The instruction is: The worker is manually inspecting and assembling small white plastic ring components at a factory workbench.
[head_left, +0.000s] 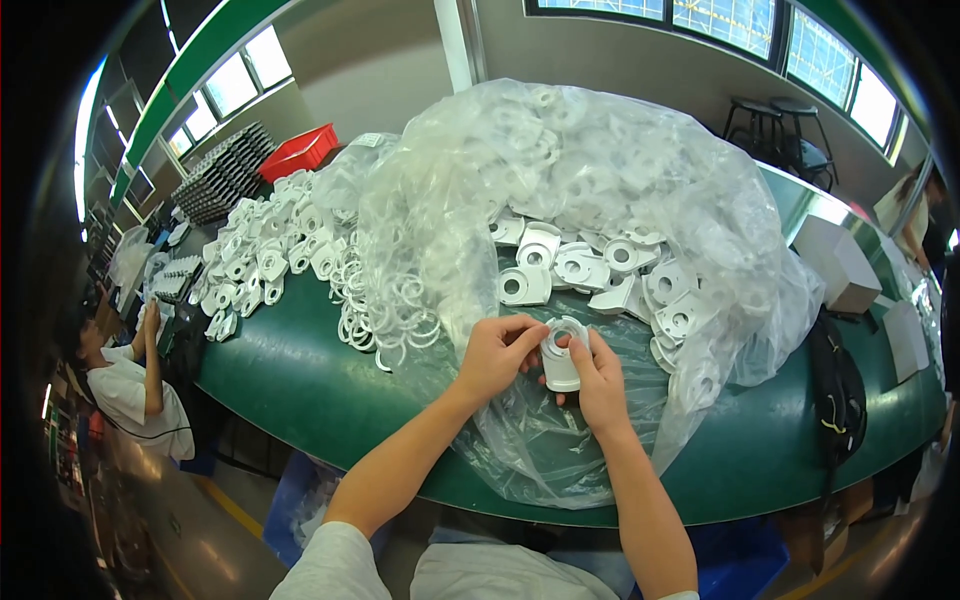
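Over the front of the table I hold a white plastic part (562,374) with a round hole near its top and a flat, wider lower end. My right hand (602,385) is closed round its right side, thumb by the hole. My left hand (497,357) pinches at its upper left edge; whether a separate ring sits between those fingers I cannot make out. Beyond my hands, similar white parts (580,268) spill from a large clear plastic bag (440,200). Loose white rings (392,312) lie in a heap left of my left hand.
More white parts (262,262) are piled on the left of the green table (290,385). Behind them stand a red bin (300,152) and stacked dark trays (225,170). White boxes (838,265) and a black strap-like bundle (836,390) lie right. A co-worker (135,390) sits far left.
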Tool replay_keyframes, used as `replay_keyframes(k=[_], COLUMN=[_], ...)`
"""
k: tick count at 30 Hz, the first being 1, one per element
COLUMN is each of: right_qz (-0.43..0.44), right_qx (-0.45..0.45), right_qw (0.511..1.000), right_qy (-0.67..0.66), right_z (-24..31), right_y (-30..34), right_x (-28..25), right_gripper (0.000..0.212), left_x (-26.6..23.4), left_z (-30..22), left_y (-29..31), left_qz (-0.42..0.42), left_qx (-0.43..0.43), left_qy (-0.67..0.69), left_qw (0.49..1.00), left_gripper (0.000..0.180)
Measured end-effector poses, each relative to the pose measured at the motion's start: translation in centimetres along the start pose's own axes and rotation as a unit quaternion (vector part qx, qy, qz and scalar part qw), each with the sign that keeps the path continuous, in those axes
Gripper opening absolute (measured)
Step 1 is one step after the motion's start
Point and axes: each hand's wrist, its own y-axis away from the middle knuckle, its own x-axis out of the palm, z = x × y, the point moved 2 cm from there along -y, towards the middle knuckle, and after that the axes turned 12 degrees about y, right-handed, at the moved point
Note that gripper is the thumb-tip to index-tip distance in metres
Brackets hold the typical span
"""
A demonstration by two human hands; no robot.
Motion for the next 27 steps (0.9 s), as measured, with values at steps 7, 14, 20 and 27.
replay_keyframes(k=[7,14,20,27], right_qz=[-0.007,-0.004,-0.01,-0.013], right_qx=[0.002,-0.001,-0.005,-0.011], right_qw=[1.0,1.0,1.0,0.996], right_qy=[0.02,0.021,0.006,0.091], right_z=[0.2,0.0,0.1,-0.3], right_y=[0.1,0.0,0.1,-0.1], right_x=[0.0,-0.1,-0.2,-0.7], right_gripper=[0.026,0.027,0.029,0.03], left_x=[0.0,0.1,0.4,1.1], left_z=[0.1,0.2,0.1,-1.0], left_y=[0.0,0.1,0.1,0.3], left_qz=[0.004,0.014,0.02,-0.008], left_qx=[-0.016,-0.012,0.009,0.079], left_qy=[0.004,0.026,0.015,-0.018], left_qw=[1.0,0.999,1.0,0.997], left_gripper=[0.015,0.015,0.015,0.014])
